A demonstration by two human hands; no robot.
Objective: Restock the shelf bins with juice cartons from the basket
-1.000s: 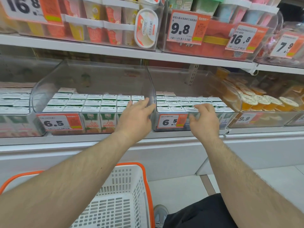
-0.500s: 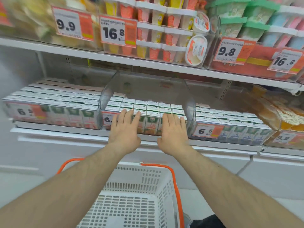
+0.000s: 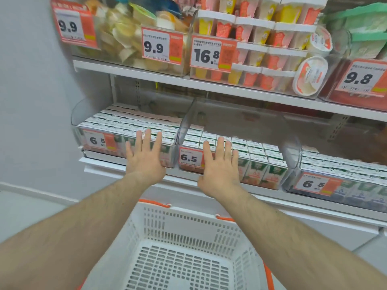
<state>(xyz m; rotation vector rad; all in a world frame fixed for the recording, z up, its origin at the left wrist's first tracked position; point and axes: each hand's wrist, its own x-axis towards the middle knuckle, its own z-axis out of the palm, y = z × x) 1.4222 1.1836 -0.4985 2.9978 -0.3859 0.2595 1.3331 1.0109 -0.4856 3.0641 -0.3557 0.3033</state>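
Head view: the left hand (image 3: 144, 159) is held flat, fingers straight and spread, against the clear front wall of the left bin (image 3: 88, 130). The right hand (image 3: 219, 166) is laid the same way, fingers straight, on the front of the middle bin (image 3: 289, 151), partly over its 6.5 price tag (image 3: 190, 157). Nothing is held in either hand. Whether the palms press the plastic or only meet it cannot be told.

Juice cartons (image 3: 257, 164) are packed in tight rows in the left, middle and right bins, their tops well below the high curved side walls. Open room is seen above the cartons, up to the underside of the upper shelf (image 3: 134, 69). The bin fronts sit close to the lip of the lower shelf (image 3: 104, 166).

The basket (image 3: 188, 231), white with an orange rim, is seen below and between the forearms, its mesh floor bare of cartons. A grey wall (image 3: 31, 101) bounds the left side.
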